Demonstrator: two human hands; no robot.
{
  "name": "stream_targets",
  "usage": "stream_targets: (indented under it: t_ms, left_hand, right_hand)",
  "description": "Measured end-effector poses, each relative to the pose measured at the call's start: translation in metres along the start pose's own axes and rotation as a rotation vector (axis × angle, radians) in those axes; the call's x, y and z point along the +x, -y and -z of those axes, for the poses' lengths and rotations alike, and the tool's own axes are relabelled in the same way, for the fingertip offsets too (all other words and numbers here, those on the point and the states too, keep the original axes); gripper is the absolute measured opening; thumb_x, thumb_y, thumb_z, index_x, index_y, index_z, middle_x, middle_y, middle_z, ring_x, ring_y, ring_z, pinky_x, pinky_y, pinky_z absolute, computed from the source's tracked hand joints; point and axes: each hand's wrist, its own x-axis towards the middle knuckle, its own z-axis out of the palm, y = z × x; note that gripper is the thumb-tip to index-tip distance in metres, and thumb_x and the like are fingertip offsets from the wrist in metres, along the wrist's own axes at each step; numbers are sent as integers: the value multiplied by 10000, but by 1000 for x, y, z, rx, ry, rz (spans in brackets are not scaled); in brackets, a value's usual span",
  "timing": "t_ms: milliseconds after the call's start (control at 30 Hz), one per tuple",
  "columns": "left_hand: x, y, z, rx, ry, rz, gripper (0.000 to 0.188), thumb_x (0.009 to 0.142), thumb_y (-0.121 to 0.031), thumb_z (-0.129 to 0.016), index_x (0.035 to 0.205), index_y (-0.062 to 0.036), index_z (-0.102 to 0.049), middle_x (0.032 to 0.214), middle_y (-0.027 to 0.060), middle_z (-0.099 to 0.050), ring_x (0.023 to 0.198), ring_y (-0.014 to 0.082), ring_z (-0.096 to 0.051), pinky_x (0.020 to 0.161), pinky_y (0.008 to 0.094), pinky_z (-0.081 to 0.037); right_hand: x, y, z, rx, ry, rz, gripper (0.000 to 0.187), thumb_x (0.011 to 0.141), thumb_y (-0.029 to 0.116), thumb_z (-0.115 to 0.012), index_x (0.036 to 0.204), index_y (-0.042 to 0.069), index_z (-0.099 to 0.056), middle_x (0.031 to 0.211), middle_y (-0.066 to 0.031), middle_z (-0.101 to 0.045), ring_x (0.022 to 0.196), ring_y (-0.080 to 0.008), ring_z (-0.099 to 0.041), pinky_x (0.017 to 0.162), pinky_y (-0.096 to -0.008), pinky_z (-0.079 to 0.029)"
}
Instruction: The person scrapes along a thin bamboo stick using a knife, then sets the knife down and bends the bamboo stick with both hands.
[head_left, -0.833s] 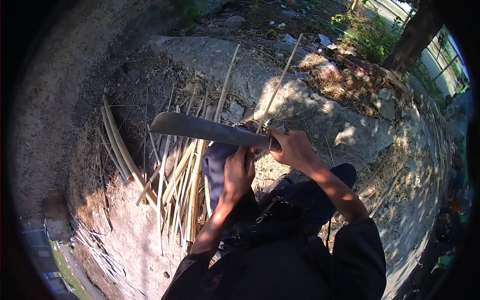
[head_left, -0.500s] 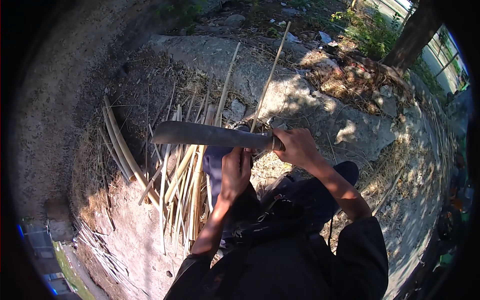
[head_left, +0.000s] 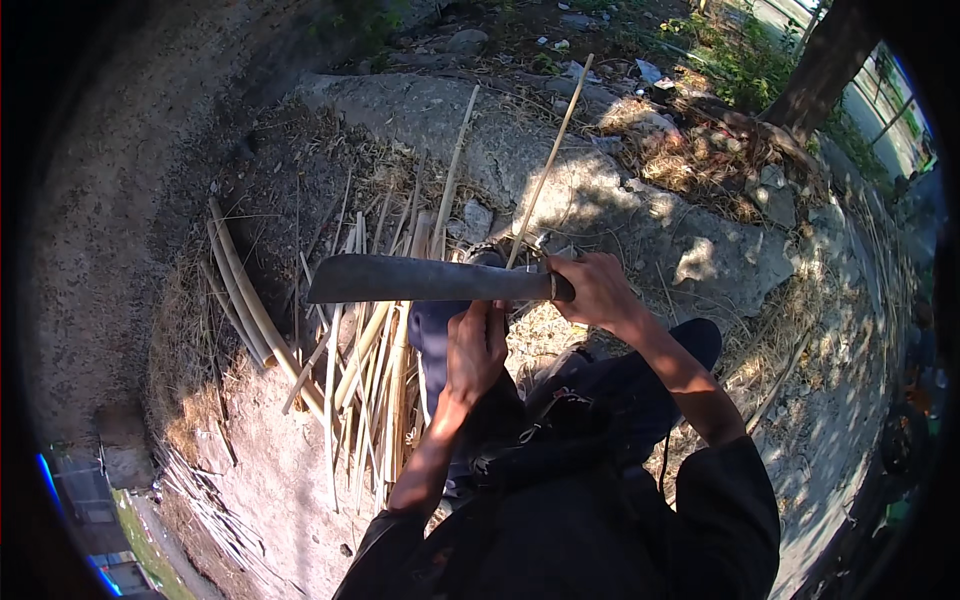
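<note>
My right hand is wrapped round the handle of a machete, whose broad, dark blade points left across my front. Just under the blade, my left hand is closed with its fingertips at the lower edge. A thin bamboo stick slants up and away from there; it runs behind the blade in line with my left fingers, which pinch its near end. The blade hides the spot where the two meet. Left of my left hand lies a loose pile of split bamboo strips.
Thick curved bamboo pieces lie left of the pile. More thin sticks are at the lower left. A long rock slab crosses ahead, with dry grass around it. A tree trunk stands at the far right.
The machete blade has come slightly down toward me and lies more level. The far end of the thin stick has shifted a little right and lower.
</note>
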Motion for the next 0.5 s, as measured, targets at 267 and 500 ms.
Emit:
stream_targets:
  t_ms: [267,500]
  left_hand:
    - [5,0,1,-43,25,-53,120,1063,17,-533,1096,57,-642,773,205,-685,711,361,-745,629,401,-532]
    - [6,-1,-1,-56,77,35,184,1113,-77,-525,1059,37,-659,857,154,-726,804,277,-757,741,374,-556]
  right_hand:
    - [0,-4,-2,-26,7,-44,331,737,174,-792,1054,99,-727,741,-149,-719,723,-390,-738,684,-509,-584]
    - [-2,-6,7,-90,17,-73,340,739,181,-772,1063,89,-727,732,-158,-716,730,-390,-739,711,-513,-583]
